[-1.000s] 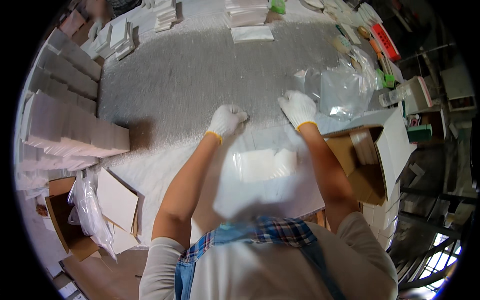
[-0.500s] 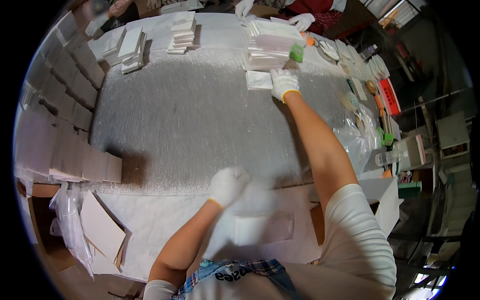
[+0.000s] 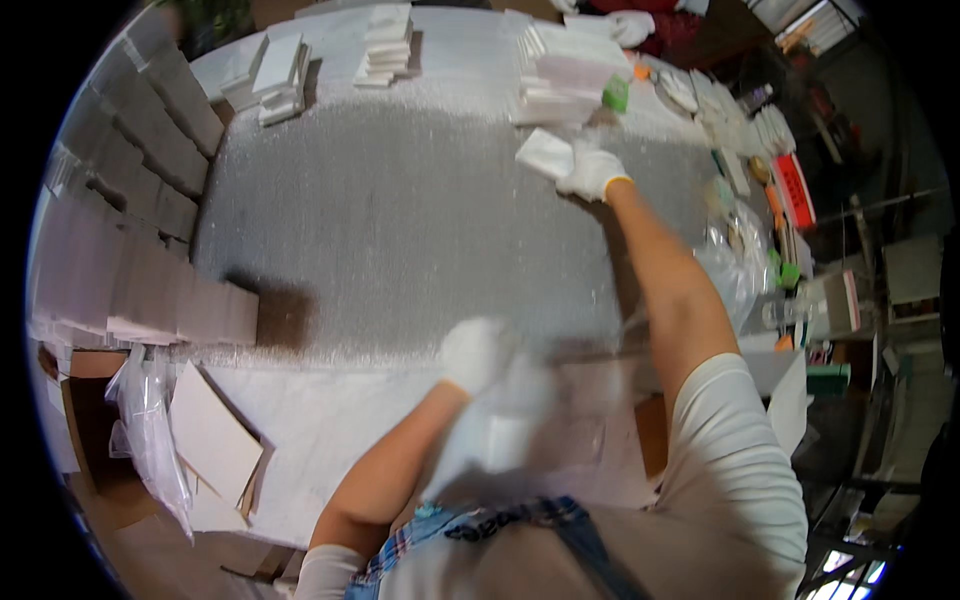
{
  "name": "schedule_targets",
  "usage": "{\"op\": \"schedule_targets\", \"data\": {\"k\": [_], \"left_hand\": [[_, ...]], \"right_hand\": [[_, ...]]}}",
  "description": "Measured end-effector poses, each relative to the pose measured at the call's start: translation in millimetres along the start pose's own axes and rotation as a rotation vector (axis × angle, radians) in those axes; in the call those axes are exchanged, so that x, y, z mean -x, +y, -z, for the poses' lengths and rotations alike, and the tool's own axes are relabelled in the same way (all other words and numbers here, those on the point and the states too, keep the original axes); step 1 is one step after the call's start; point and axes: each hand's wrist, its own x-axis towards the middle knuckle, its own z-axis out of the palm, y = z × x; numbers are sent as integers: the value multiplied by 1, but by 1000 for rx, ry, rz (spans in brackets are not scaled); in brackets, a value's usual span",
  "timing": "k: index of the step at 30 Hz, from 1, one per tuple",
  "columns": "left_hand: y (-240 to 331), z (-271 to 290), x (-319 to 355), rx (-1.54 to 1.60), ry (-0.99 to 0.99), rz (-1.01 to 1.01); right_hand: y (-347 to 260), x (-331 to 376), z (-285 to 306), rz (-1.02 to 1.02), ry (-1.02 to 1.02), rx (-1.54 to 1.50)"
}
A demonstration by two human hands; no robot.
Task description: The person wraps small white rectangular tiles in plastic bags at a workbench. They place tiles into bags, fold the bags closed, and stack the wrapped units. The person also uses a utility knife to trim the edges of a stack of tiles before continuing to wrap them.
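My right hand [image 3: 592, 172], in a white glove with a yellow cuff edge, grips the right end of a white marble-like tile [image 3: 545, 153]. The tile is tilted, just in front of a tall stack of similar tiles [image 3: 575, 62]. Nearer to me, my left hand [image 3: 474, 353], also gloved, is curled closed above the front edge of the grey sheet-covered worktop [image 3: 400, 230]. Motion blurs its fingers, and I cannot make out what they hold. A smeared, pale, see-through shape [image 3: 520, 400] lies beside it, over a pale front slab [image 3: 330, 400].
Tall tile stacks [image 3: 110, 220] wall the left side; smaller piles [image 3: 385, 45] stand at the back. Clear plastic [image 3: 740, 260], a red box [image 3: 793, 190] and a green block [image 3: 615, 93] lie right. Flat sheets [image 3: 213, 430] lie front left. A co-worker's gloved hand [image 3: 630, 28] is beyond the stack.
My right hand has drawn the tile slightly toward me, away from the stack, and tilted it. My left hand remains closed near the front edge. The view has shifted a little.
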Motion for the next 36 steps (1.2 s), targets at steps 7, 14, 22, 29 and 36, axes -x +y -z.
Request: {"op": "schedule_targets", "data": {"k": [7, 14, 22, 29, 36], "left_hand": [[7, 7, -3, 148, -116, 170], [-30, -13, -16, 182, -36, 36], [16, 15, -9, 383, -224, 223], [15, 16, -7, 401, -204, 212], [13, 11, -8, 419, -199, 222]], "right_hand": [[-37, 144, 21, -102, 19, -377], [-103, 323, 96, 39, 180, -554], [-105, 408, 47, 276, 79, -446], [-103, 423, 48, 276, 50, -396], [-112, 420, 43, 302, 4, -400]]}}
